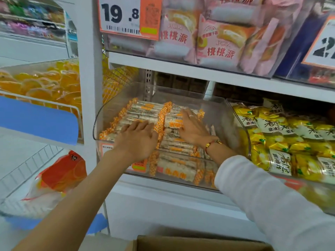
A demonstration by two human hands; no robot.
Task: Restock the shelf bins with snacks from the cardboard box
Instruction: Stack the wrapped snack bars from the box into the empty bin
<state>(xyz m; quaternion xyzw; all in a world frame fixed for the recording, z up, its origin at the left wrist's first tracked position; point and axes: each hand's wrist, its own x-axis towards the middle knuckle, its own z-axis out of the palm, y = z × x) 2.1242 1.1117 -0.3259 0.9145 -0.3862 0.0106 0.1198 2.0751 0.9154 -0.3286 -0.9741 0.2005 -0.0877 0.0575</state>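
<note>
Left hand: I've got the left hand (137, 137) flat, palm down, fingers straight and spread, pressing on the left-side stack of snack bars (143, 113). Nothing gripped.

Right hand: the right hand (193, 126) is flat too, fingers straight and pointing into the bin, resting on the right-side stack. No pinch, no curl. I see a ring on one finger and a gold bracelet (211, 144) at the wrist, with a white sleeve (268, 201) running back toward me.

Snack bars: white wrappers with orange checkered ends, lying in two side-by-side stacks, both under my palms. More of them show through the bin's front wall below.

Clear bin: the clear bin (224, 113) sits on the middle shelf, snacks filling its left and centre; the right part looks bare to the plastic.

Cardboard box: the cardboard box (190, 242) is at the bottom edge, right below my arms, only its top rim visible. I can't tell what's inside.

Right neighbour: yellow packets (282, 138) in the bin just beside, touching the shared wall.

Shelf above: pink cake packets (208, 38) in a clear bin, with a price tag (120, 15) reading 19.8 at its left.

Left side: orange jelly cups (41, 86) in a wire basket, and an orange-and-white bag (56, 176) on the rack below.
</note>
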